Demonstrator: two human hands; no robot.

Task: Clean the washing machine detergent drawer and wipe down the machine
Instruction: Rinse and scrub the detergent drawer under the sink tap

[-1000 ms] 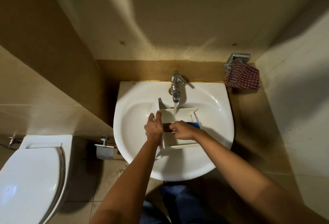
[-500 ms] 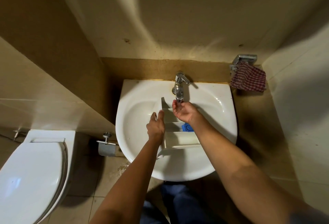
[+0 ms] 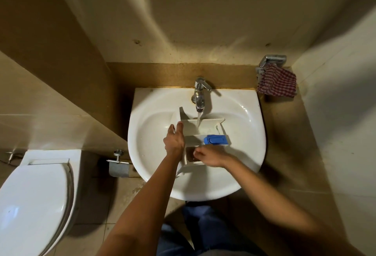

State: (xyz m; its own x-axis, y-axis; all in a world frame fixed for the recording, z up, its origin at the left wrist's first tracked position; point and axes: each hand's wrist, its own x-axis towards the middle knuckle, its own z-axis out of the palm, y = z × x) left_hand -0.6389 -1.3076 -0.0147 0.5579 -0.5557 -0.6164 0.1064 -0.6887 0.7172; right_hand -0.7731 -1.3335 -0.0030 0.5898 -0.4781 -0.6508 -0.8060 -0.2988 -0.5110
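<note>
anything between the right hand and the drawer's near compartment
Nothing visible does. The right hand is at the dark near compartment of the drawer, and the left hand rests against its left wall. The blue insert sits farther back, clear of both.

Reaching up from the bottom edge with both bare forearms, left hand (image 3: 174,140) flat at centre, fingers straight, right hand (image 3: 211,157) beside it, fingers curled (slightly blurred).

The right hand (image 3: 211,157) covers the near compartment of the drawer (image 3: 209,129), its curled fingers blurred, so whatever they hold cannot be told. The toilet (image 3: 32,194) runs off the left and bottom edges.
</note>
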